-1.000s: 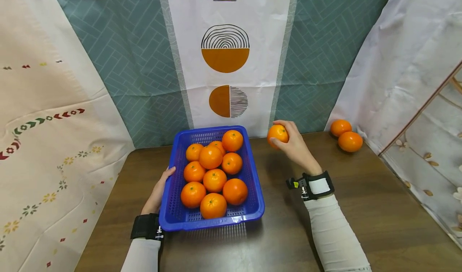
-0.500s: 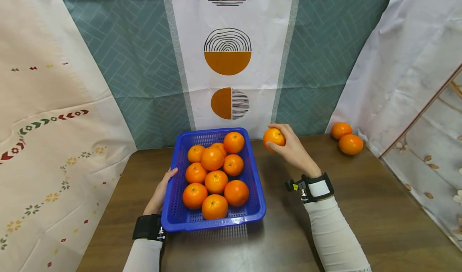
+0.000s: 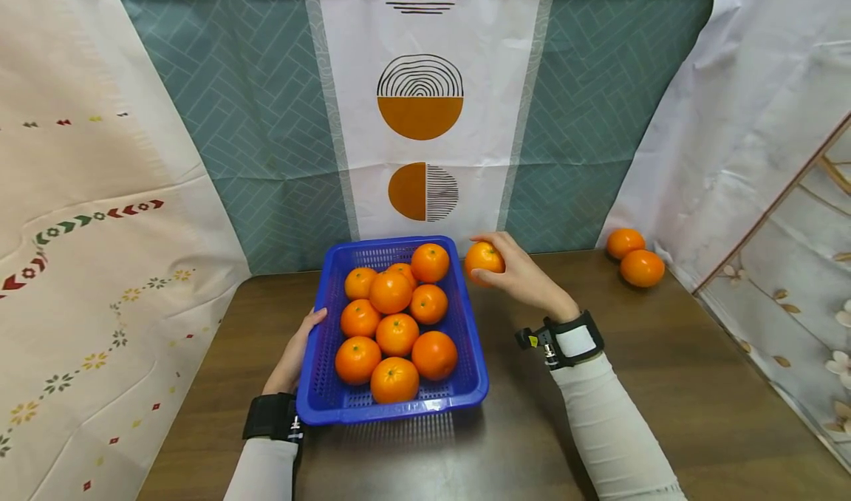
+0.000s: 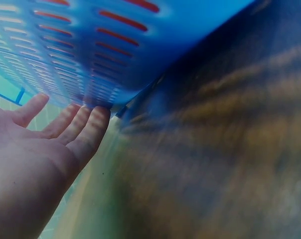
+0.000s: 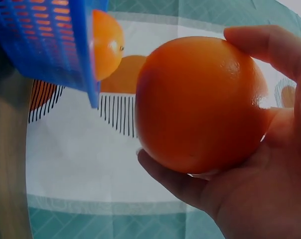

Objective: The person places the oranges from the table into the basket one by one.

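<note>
My right hand (image 3: 521, 272) grips an orange (image 3: 485, 257) between thumb and fingers, just outside the right rim of a blue plastic basket (image 3: 470, 338). In the right wrist view the held orange (image 5: 200, 104) is off the table, apart from the basket wall (image 5: 46, 45). My left hand (image 3: 292, 353) touches the basket's left side, its fingertips at the rim in the head view. Nearly straight fingers (image 4: 85, 129) lie against the slotted wall in the left wrist view. Several oranges (image 3: 397, 335) fill the basket, one (image 3: 391, 292) resting on top of others.
Two more oranges (image 3: 642, 268) sit side by side at the table's far right corner. The brown wooden table (image 3: 532, 427) meets a patterned cloth (image 3: 425, 139) at its back edge. Further cloth hangs along the left and right sides.
My right hand has moved left with the orange, closer to the basket's right rim. The left hand and the basket stay in place, while the head view shifts slightly.
</note>
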The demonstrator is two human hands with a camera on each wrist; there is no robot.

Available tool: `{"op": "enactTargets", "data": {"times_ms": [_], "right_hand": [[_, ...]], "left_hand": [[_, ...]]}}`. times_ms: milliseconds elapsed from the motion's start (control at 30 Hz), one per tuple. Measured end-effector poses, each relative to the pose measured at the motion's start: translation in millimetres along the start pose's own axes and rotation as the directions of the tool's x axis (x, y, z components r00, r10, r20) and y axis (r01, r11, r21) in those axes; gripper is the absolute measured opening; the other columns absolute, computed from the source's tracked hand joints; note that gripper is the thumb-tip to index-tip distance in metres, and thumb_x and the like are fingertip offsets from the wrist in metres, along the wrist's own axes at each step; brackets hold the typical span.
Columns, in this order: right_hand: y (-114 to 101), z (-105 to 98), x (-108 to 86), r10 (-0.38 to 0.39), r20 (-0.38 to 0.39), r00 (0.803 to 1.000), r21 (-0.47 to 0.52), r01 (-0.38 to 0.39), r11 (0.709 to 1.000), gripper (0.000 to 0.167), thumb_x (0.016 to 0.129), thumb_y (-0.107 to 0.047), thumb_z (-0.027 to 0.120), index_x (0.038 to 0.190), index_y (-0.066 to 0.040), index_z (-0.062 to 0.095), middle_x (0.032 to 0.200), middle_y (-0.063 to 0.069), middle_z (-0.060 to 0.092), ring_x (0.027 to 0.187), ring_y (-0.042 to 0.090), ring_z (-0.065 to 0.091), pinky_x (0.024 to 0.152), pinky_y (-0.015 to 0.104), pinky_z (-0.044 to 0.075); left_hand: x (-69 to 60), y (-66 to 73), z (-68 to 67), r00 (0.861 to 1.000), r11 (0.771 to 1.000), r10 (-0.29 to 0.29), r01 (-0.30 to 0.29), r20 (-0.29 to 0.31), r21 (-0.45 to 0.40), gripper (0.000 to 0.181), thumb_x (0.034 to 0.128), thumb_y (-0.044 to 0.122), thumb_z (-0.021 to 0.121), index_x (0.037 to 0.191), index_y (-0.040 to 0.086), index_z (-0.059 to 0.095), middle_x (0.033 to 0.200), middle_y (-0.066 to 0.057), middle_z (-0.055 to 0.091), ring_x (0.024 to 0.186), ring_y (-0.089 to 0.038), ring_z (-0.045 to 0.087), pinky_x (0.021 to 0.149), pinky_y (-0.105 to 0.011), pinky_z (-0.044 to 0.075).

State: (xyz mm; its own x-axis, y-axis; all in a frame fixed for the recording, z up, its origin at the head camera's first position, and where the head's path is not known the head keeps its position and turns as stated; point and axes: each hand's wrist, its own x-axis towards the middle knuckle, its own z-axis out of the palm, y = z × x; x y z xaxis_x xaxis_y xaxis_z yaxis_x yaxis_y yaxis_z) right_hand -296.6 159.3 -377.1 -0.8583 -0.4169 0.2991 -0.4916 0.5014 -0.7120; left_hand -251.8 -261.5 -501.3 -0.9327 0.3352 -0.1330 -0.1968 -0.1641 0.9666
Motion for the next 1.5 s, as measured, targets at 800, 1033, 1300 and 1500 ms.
{"op": "enactTargets", "data": {"times_ms": [800,1033,1300,1500], "right_hand": [[-51.5,29.2,21.2,-0.070,0.301,0.951,-0.104,0.106,0.989,0.055,0.096,-0.031,0.070,0.145,-0.010,0.054,0.138,0.010,0.050,0.121,0.026,0.050,0.100,0.044,0.048],[-55.3,42.5,25.4,-0.070,0.384,0.921,-0.104,0.118,0.987,0.050,0.097,-0.029,0.073,0.141,-0.011,0.057,0.138,0.007,0.053,0.121,0.023,0.051,0.102,0.040,0.047],[-62.8,53.8,30.4,-0.038,0.451,0.891,-0.152,0.119,0.981,0.055,0.098,-0.029,0.072,0.145,-0.007,0.053,0.147,0.010,0.050,0.132,0.025,0.047,0.112,0.042,0.039],[-67.0,57.3,33.3,0.008,0.476,0.879,-0.187,0.092,0.978,0.058,0.099,-0.033,0.071,0.147,-0.009,0.051,0.150,0.011,0.048,0.133,0.025,0.048,0.113,0.043,0.039]], "left_hand": [[-1.2,1.6,0.7,1.000,1.000,-0.017,0.017,0.011,-0.015,0.072,0.1098,0.057,0.033,0.167,0.036,-0.006,0.170,-0.010,0.011,0.149,-0.039,0.025,0.114,-0.056,0.036],[-1.3,0.2,-0.6,1.000,0.999,-0.027,0.027,0.003,-0.017,0.073,0.1091,0.058,0.034,0.166,0.037,-0.006,0.170,-0.011,0.011,0.148,-0.039,0.027,0.113,-0.058,0.038],[-1.0,-0.2,-0.2,1.000,1.000,-0.007,0.007,0.005,-0.013,0.071,0.1102,0.056,0.032,0.167,0.035,-0.006,0.170,-0.013,0.010,0.147,-0.039,0.027,0.111,-0.054,0.040],[-0.3,0.9,0.3,1.000,1.000,0.007,-0.007,0.006,-0.005,0.069,0.1106,0.055,0.031,0.166,0.037,-0.005,0.170,-0.013,0.011,0.147,-0.039,0.028,0.110,-0.055,0.042]]}}
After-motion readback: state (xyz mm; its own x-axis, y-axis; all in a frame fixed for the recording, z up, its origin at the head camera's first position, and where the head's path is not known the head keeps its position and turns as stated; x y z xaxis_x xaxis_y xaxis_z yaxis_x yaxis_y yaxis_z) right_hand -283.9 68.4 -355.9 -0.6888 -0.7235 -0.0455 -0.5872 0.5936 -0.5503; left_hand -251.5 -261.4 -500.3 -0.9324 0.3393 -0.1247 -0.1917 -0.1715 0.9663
